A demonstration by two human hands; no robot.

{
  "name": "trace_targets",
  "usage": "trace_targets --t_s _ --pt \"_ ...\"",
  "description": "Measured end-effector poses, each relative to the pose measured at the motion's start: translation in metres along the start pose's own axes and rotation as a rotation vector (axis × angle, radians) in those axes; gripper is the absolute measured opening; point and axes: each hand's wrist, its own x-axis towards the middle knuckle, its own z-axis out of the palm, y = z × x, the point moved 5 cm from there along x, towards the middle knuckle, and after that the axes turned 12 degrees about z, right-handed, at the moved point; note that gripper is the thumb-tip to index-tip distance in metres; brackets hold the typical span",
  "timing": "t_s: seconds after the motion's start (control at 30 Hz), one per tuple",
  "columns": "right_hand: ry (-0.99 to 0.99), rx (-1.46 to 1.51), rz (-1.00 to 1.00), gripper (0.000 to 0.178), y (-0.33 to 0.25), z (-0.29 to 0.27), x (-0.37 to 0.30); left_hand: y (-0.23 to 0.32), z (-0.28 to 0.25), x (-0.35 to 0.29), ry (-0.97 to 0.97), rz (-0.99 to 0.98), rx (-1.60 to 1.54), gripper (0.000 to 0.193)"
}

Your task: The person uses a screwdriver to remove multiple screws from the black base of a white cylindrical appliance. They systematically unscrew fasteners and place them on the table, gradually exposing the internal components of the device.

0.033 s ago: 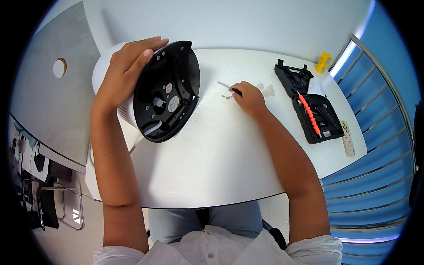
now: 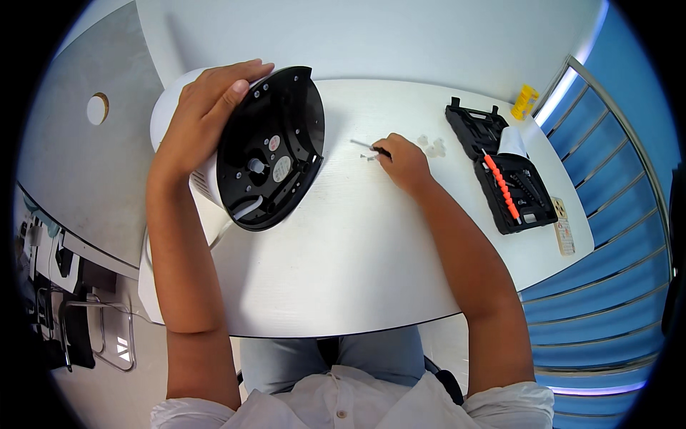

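Indoor room, furnished like an office or similar workspace; exact use cannot be confirmed. Evidence: white wood-grain tabletop (image 2: pixel 321 286) at centre, grey curved panel (image 2: pixel 78 171) at upper left, tubular metal furniture frame (image 2: pixel 133 350) at lower left, silver metal railing (image 2: pixel 644 159) before blue wall (image 2: pixel 647 75) at right.

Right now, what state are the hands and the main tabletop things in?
Rounded white appliance with black underside: tipped, underside exposed.
Left bare hand: on the appliance's rim.
Right bare hand: closed.
Slim black-handled tool with metal shaft: in that hand.
Small silver screw-like pieces: loose on the white table.
Small translucent pieces: scattered.
Black plastic tool case: open.
Orange beaded shaft: lying across the case.
Beige rectangular remote control: lying flat.
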Motion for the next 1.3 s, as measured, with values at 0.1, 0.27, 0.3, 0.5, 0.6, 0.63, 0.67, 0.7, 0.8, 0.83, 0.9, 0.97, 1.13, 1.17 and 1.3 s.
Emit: trace_targets --t_s 0.1,0.27,0.3,0.5,0.6,0.63,0.67,0.7,0.8,0.83,0.9,0.97,1.13,1.17,1.3 --pt "0.033 -0.098 -0.015 0.015 -0.003 0.005 -0.003 0.0 -0.003 0.0 -0.015 0.045 -0.001 0.031" --pt "0.054 -0.116 -0.054 0.012 -0.008 0.002 -0.007 0.001 -0.004 0.001 -0.03 0.064 0.044 0.03" --pt "0.049 -0.132 -0.052 0.012 -0.007 0.002 -0.006 0.002 -0.003 0.001 -0.023 0.069 0.021 0.029" --pt "0.063 -0.169 -0.087 0.006 -0.006 0.004 -0.006 0.002 -0.005 0.0 -0.036 0.049 0.009 0.028" --pt "0.071 -0.178 -0.098 0.006 -0.007 0.004 -0.006 0.006 -0.01 0.0 -0.052 0.043 0.038 0.028" --pt "0.069 -0.178 -0.097 0.006 -0.007 0.004 -0.005 0.006 -0.012 0.0 -0.057 0.03 0.042 0.028" --pt "0.068 -0.177 -0.096 0.006 -0.007 0.004 -0.005 0.006 -0.013 0.0 -0.062 0.018 0.046 0.028" --pt "0.062 -0.178 -0.095 0.006 -0.007 0.004 -0.005 0.006 -0.014 -0.001 -0.066 0.005 0.05 0.028" --pt "0.046 -0.182 -0.088 0.006 -0.007 0.004 -0.005 0.004 -0.014 -0.002 -0.053 -0.026 0.031 0.027" --pt "0.042 -0.185 -0.084 0.006 -0.007 0.004 -0.005 0.004 -0.014 -0.003 -0.044 -0.045 0.025 0.027" --pt "0.037 -0.183 -0.061 0.006 -0.006 0.004 -0.005 0.003 -0.014 -0.004 -0.025 -0.082 0.008 0.027" --pt "0.032 -0.171 -0.027 0.006 -0.003 0.003 -0.005 0.003 -0.011 -0.004 -0.006 -0.126 -0.043 0.026" --pt "0.047 -0.084 -0.012 0.008 -0.003 -0.002 -0.003 0.007 -0.009 -0.007 0.025 -0.186 -0.163 0.022" --pt "0.056 -0.058 -0.012 0.008 -0.003 -0.004 -0.003 0.007 -0.009 -0.006 0.015 -0.181 -0.158 0.021" --pt "0.188 0.147 -0.13 0.005 -0.022 -0.024 -0.007 0.006 -0.008 -0.005 0.009 -0.157 -0.163 0.021"
